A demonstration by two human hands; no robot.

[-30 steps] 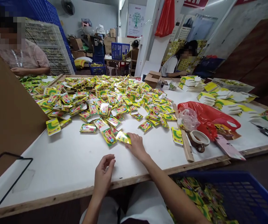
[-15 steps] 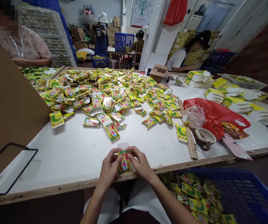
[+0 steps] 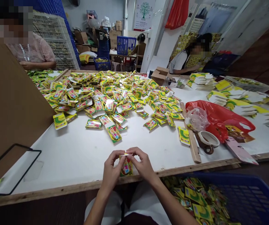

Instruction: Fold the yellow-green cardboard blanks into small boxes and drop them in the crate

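Note:
A small yellow and green printed carton (image 3: 126, 168) stands at the table's front edge, its red and green face toward me. My left hand (image 3: 113, 165) grips its left side, and my right hand (image 3: 140, 162) grips its right side. Fingers and thumbs of both hands meet at the carton's top, where a strip of the white flap shows between them. Beyond my hands lies a big pile of like cartons (image 3: 106, 89), several with white end flaps sticking out. The nearest loose carton (image 3: 114, 133) lies face up on the white tabletop (image 3: 73, 156).
Left stands a cardboard panel (image 3: 14, 93) with a black wire frame (image 3: 37, 151). At right are a wooden strip (image 3: 194, 147), a brown cup (image 3: 206, 140), a red plastic bag (image 3: 215, 117) and flat carton stacks (image 3: 236, 106). Below right, a blue basket (image 3: 249, 181) holds cartons. Other people sit beyond.
The carton's white top flap stood up half a second ago; now it is folded down under my fingers and thumbs. Both hands have drawn closer together over the carton's top.

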